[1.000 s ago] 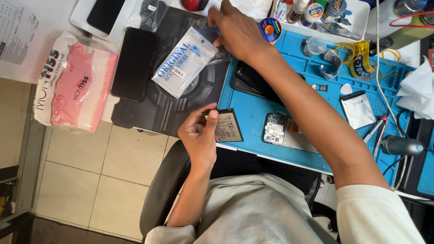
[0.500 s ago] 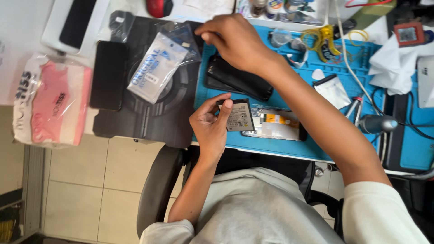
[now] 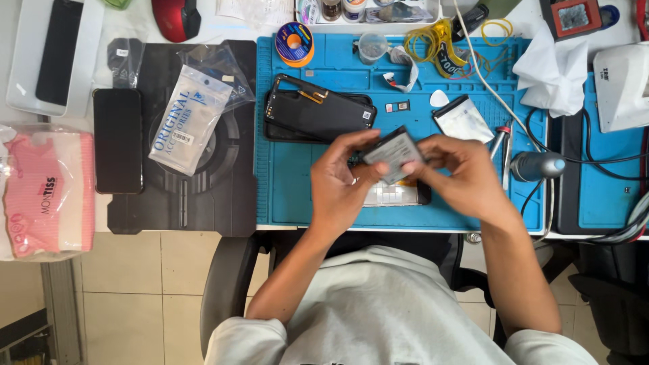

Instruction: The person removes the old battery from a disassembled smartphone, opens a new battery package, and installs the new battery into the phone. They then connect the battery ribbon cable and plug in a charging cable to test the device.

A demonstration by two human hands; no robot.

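Observation:
Both hands meet over the blue work mat [image 3: 304, 203]. My left hand [image 3: 341, 182] and my right hand [image 3: 460, 176] together hold a small flat grey rectangular part [image 3: 393, 154], tilted, pinched at its edges. Just beneath them lies an opened phone body [image 3: 395, 195] with pale inner parts showing. Behind it on the mat lies a black phone back cover [image 3: 318, 115] with an orange strip at its top edge.
A clear packet of accessories [image 3: 189, 118] lies on the black pad [image 3: 182, 196] beside a dark phone [image 3: 117, 140]. A pink wipes pack [image 3: 44, 192] sits far left. A solder spool [image 3: 294, 44], white packet [image 3: 463, 118], grey-handled tool [image 3: 537, 165], cables and tissue surround the mat.
My right hand came back from the packet on the black pad and joined the left hand on the grey part. The view shifted and now sits closer over the mat.

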